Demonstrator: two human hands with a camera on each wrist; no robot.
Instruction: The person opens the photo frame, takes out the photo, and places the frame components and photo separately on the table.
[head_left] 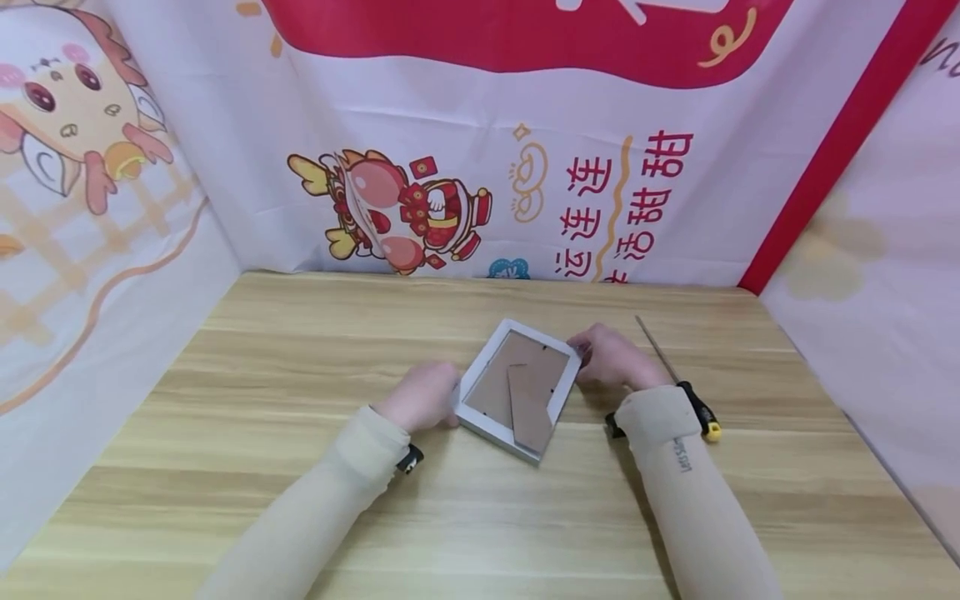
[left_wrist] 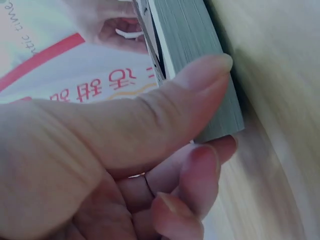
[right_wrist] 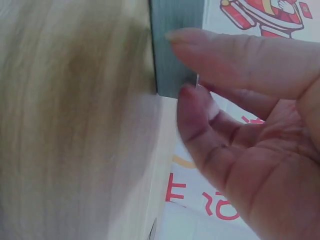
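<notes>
A silver-grey picture frame (head_left: 497, 435) lies back side up, set at an angle on the wooden table. Its brown backing board (head_left: 483, 385) faces up, with a fold-out stand leg (head_left: 529, 404) slanting across it and small dark tabs along the edges. My left hand (head_left: 423, 396) grips the left corner; in the left wrist view the thumb presses on the grey side of the frame (left_wrist: 192, 40), with fingers curled beneath. At the opposite corner my right hand (head_left: 611, 358) pinches the frame (right_wrist: 177, 65) between thumb and fingers.
To the right of my right hand lies a screwdriver (head_left: 699, 407) with a black and yellow handle, its shaft toward the back. The table (head_left: 300, 358) meets a printed cloth (head_left: 420, 100) at the back, with more cloth along both sides.
</notes>
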